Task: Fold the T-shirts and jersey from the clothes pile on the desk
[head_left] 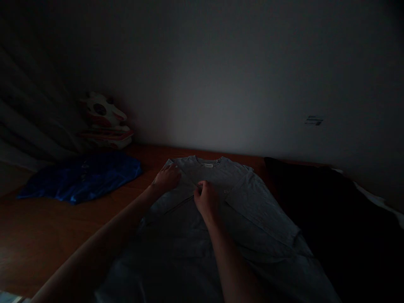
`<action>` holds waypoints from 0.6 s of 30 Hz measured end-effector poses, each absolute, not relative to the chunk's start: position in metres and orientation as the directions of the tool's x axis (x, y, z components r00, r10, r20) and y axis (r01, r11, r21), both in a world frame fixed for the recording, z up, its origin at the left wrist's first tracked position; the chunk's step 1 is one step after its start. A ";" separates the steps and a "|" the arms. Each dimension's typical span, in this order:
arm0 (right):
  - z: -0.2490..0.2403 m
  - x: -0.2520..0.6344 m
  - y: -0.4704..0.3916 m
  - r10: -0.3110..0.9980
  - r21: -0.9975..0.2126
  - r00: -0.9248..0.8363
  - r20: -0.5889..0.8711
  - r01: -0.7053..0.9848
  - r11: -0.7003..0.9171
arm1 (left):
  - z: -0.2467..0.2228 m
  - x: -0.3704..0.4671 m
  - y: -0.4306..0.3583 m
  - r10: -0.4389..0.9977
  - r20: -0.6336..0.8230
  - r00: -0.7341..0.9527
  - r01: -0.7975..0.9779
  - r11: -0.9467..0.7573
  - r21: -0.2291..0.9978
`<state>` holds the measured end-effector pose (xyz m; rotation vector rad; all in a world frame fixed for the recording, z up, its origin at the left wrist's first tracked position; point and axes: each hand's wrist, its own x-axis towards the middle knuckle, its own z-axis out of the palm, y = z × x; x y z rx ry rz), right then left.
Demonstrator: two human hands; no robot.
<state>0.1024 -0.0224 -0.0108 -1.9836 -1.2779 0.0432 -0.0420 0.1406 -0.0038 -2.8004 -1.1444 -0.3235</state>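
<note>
A grey T-shirt lies spread in front of me, its collar and a small pale label at the far end. One sleeve is angled down over the right side of its body. My left hand rests with fingers laid on the shirt's left shoulder. At the chest, my right hand has thumb and fingers closed in a pinch on the left sleeve's edge, which is drawn in across the front. Dim light hides the shirt's lower part.
A shiny blue bag-like cloth lies to the left on the orange-brown surface. Behind it, a white and red toy-like figure stands near a curtain. Dark fabric covers the right side. A wall rises behind.
</note>
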 end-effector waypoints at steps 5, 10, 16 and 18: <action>-0.009 0.100 -0.023 0.778 -0.637 0.517 0.357 0.744 -0.202 | -0.021 -0.049 0.102 0.690 0.221 0.689 0.705 -0.709 0.019; -0.008 0.100 -0.024 0.777 -0.626 0.495 0.389 0.761 -0.171 | -0.012 -0.051 0.088 0.729 0.263 0.632 0.746 -0.664 0.046; -0.011 0.101 -0.026 0.781 -0.622 0.486 0.392 0.766 -0.164 | -0.007 -0.057 0.077 0.679 0.213 0.702 0.689 -0.724 0.035; -0.011 0.101 -0.027 0.796 -0.609 0.464 0.389 0.778 -0.156 | -0.010 -0.061 0.074 0.686 0.192 0.702 0.692 -0.721 0.041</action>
